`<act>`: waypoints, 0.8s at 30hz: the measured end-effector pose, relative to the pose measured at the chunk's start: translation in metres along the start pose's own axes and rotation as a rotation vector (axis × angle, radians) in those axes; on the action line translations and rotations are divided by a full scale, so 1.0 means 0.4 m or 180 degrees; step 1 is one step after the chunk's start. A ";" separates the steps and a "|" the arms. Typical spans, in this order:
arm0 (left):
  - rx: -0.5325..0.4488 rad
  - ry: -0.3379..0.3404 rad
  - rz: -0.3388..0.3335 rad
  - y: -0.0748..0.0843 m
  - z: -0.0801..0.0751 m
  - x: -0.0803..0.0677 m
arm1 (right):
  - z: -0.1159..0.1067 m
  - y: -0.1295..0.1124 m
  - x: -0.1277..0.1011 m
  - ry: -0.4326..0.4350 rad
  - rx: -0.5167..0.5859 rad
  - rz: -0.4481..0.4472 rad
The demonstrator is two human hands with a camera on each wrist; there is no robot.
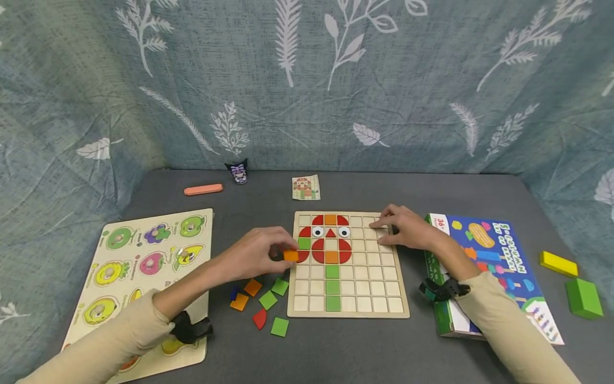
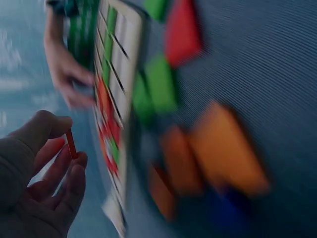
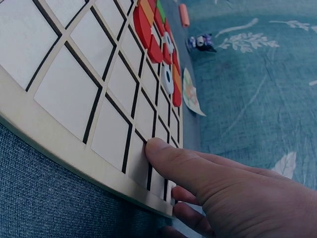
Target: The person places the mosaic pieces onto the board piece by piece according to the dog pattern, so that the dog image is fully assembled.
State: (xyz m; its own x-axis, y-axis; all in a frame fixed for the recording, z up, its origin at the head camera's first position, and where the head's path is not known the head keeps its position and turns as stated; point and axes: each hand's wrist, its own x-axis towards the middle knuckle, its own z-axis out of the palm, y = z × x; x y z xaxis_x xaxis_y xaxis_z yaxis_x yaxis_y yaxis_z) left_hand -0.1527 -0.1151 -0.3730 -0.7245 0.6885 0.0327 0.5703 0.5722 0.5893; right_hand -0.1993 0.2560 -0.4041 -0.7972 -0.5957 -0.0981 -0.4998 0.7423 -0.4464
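Observation:
My left hand (image 1: 263, 250) pinches an orange square tile (image 1: 290, 255) between thumb and fingertips, at the left edge of a wooden grid board (image 1: 348, 314). In the left wrist view the tile (image 2: 71, 144) appears edge-on. My right hand (image 1: 408, 228) rests on the board's upper right part, its thumb (image 3: 159, 146) touching the grid in the right wrist view. Red, orange and green pieces lie in the board's left columns, with two round eye pieces (image 1: 317, 232) among them. A column of green squares (image 1: 332, 288) runs down below.
Loose orange tiles (image 1: 252, 288), green tiles (image 1: 280, 327) and a red quarter-round (image 1: 259, 319) lie left of the board. A fruit puzzle (image 1: 209, 224) lies further left. A boxed toy (image 1: 499, 256) and blocks (image 1: 583, 298) are at right. A pattern card (image 1: 306, 188) lies behind.

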 end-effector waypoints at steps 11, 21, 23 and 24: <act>0.0432 -0.0479 0.0675 0.116 0.112 0.158 | 0.001 0.002 0.003 0.0073 -0.0006 -0.0113; 0.0747 -0.0619 0.0812 0.116 0.151 0.179 | 0.002 0.001 0.001 0.0067 0.0021 -0.0134; 0.0765 -0.0621 0.0821 0.117 0.153 0.181 | 0.001 0.000 0.001 0.0061 0.0024 -0.0130; 0.0771 -0.0628 0.0819 0.118 0.153 0.182 | 0.001 0.000 0.001 0.0056 0.0020 -0.0130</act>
State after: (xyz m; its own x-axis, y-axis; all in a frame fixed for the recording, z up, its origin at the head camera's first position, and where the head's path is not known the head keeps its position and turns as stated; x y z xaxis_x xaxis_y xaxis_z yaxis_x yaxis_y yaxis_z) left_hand -0.1548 -0.0107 -0.3924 -0.4715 0.8817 -0.0151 0.8151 0.4423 0.3740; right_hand -0.1995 0.2558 -0.4043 -0.7820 -0.6199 -0.0640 -0.5299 0.7155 -0.4553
